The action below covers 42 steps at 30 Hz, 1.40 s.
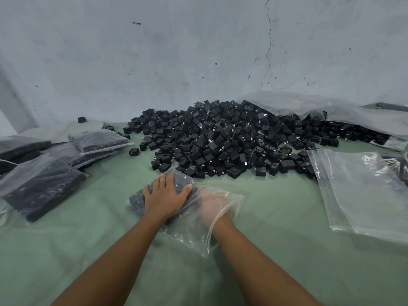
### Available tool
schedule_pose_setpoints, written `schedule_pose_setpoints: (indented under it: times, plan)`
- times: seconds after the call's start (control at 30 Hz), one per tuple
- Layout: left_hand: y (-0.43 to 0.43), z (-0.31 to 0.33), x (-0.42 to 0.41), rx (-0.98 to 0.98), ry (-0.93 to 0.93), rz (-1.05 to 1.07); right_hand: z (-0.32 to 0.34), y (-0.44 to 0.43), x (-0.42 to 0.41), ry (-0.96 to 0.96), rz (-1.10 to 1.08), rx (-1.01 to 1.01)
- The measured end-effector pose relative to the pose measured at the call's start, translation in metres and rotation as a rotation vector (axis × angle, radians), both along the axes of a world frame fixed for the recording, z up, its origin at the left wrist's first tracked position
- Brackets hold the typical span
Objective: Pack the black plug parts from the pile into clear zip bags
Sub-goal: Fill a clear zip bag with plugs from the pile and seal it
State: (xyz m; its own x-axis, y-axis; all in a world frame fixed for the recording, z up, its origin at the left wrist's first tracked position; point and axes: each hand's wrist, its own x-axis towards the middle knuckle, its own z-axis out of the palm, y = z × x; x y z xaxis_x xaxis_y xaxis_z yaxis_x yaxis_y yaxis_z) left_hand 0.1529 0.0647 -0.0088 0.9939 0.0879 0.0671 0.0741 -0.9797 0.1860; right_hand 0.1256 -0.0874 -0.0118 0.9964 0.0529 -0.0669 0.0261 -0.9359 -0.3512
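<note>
Where the green cloth meets the wall, I see the pile of black plug parts, with filled bags to its left and empty clear bags to its right. Just before it lies the zip bag, partly filled. The left hand presses flat on it, fingers straight. The right hand is inside it, too blurred for me to tell its grip.
</note>
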Motion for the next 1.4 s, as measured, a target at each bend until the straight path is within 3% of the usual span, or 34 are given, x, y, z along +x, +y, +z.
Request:
schedule_pose_setpoints:
  times: [0.2,0.27,0.33,0.4,0.47,0.53,0.57,0.6,0.63,0.67,0.83,0.97,1.13,1.27,1.4]
  plan:
    - [-0.004,0.009,0.000,0.122,0.027,-0.080,-0.009,0.006,0.000,-0.019,0.029,0.003]
    - [-0.004,0.013,0.002,0.241,0.015,-0.151,-0.009,0.006,0.001,-0.047,0.097,-0.093]
    - [-0.004,0.019,0.008,0.238,0.032,-0.191,-0.008,0.003,0.002,-0.029,0.088,-0.131]
    - [-0.004,0.024,0.017,0.138,0.069,-0.181,-0.024,0.007,0.006,-0.027,-0.002,0.017]
    - [-0.005,0.025,0.025,0.035,0.071,-0.169,-0.011,0.002,-0.003,0.108,-0.109,0.245]
    - [-0.007,0.018,0.027,-0.022,0.028,-0.151,-0.003,-0.006,-0.014,0.000,-0.070,0.095]
    - [-0.007,0.012,0.026,-0.011,-0.002,-0.139,-0.004,-0.008,-0.010,0.047,-0.016,0.137]
    - [-0.007,0.007,0.025,0.012,-0.030,-0.125,-0.023,0.005,0.005,-0.064,-0.029,-0.059]
    - [-0.006,0.004,0.024,0.034,-0.049,-0.112,-0.017,0.007,0.001,0.005,0.128,-0.078]
    - [-0.005,0.003,0.025,0.050,-0.056,-0.107,-0.009,0.004,-0.001,0.021,0.150,-0.048]
    - [-0.004,0.002,0.026,0.062,0.006,-0.113,-0.015,0.009,-0.003,-0.307,0.049,0.056]
    - [-0.003,0.005,0.025,0.052,0.031,-0.110,-0.012,0.001,-0.011,-0.134,0.121,0.144]
    - [-0.003,0.004,0.028,0.044,0.022,-0.100,-0.013,-0.050,-0.065,-0.180,0.315,0.346]
    - [-0.005,0.004,0.029,0.060,0.041,-0.091,0.010,-0.101,-0.085,-0.127,0.214,0.404]
    - [-0.005,0.002,0.028,0.065,0.006,-0.091,0.028,-0.137,-0.060,-0.301,-0.034,0.392]
